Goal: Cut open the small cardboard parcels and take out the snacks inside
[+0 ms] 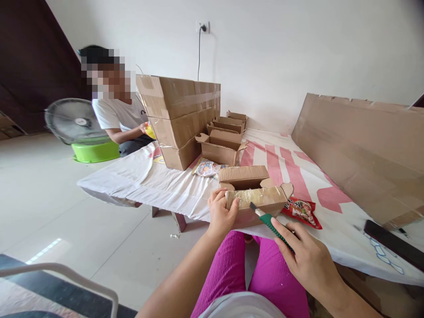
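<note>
My left hand point(222, 211) grips the left end of a small cardboard box point(253, 215) at the table's near edge. Its fingers lie over the taped flap point(260, 196), with the thumb on the near side. In my right hand point(303, 249) is a green utility knife point(275, 230), its dark blade close to the flap's near edge. Whether the blade touches the cardboard I cannot tell. A red food packet point(303, 213) lies just right of the box, partly behind it. Beyond the box on the left is a pale printed packet point(206, 168).
Several open boxes point(218, 151) line up behind, beside stacked sealed cartons point(182, 99). A large cardboard sheet point(354, 154) and a black phone-like object point(394, 244) are on the right. Across the table's left side sits another person point(115, 115), near a fan point(74, 121) and green basin point(94, 151).
</note>
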`<action>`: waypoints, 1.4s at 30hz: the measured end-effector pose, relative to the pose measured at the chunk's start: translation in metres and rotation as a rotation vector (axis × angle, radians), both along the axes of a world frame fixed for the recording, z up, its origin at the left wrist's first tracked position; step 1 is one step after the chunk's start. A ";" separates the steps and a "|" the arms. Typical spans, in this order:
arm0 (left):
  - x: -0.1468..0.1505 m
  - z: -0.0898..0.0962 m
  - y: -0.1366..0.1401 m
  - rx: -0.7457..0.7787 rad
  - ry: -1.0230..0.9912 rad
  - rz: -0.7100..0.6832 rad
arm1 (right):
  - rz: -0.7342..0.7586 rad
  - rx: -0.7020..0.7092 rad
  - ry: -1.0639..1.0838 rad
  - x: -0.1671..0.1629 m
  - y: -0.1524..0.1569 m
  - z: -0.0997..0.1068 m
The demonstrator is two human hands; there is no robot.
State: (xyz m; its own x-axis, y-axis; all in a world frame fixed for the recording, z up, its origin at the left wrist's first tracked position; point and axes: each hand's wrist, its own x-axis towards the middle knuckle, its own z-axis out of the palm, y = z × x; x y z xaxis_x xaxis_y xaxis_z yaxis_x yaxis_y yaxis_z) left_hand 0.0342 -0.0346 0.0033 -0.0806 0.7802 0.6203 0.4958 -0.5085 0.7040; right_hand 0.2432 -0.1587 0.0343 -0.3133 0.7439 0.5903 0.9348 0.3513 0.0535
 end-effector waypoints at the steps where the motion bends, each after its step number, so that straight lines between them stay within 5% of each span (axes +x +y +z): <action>1: 0.000 0.000 0.001 0.005 -0.002 -0.010 | 0.002 0.001 -0.004 -0.001 0.001 0.002; 15: -0.006 0.007 0.004 -0.042 -0.006 -0.117 | -0.025 0.077 0.001 -0.008 0.011 -0.007; 21: -0.006 0.007 0.004 -0.059 0.008 -0.115 | 0.032 -0.079 0.262 -0.008 0.017 -0.013; 32: -0.005 0.007 0.001 -0.036 0.033 -0.118 | -0.032 -0.015 -0.057 0.014 0.009 0.015; 42: -0.010 0.008 -0.003 -0.055 0.046 -0.151 | 0.067 -0.161 0.106 0.011 0.025 0.026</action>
